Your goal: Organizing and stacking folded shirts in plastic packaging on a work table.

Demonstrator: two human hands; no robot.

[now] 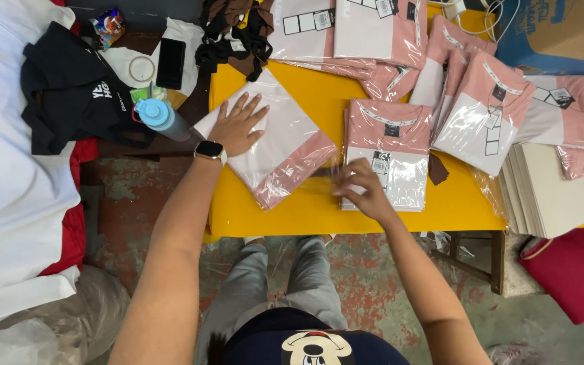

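Two hands work over folded garments sealed in clear bags. The left hand (236,126) lies flat with fingers spread on a bagged pink-and-white shirt (273,138) that sits askew near the left edge of the yellow worktop (319,203). The right hand (359,189) is curled, fingertips pinched at the near edge of a second bagged shirt (390,149) just to the right; what it pinches is blurred. More bagged pink shirts (488,108) spread across the far and right parts of the worktop, beside a stack of pale card sheets (549,192). To the left stand a blue bottle (160,116), a dark phone (170,62) and black clothing (69,88). Below lies a worn, red-stained concrete floor (130,203).
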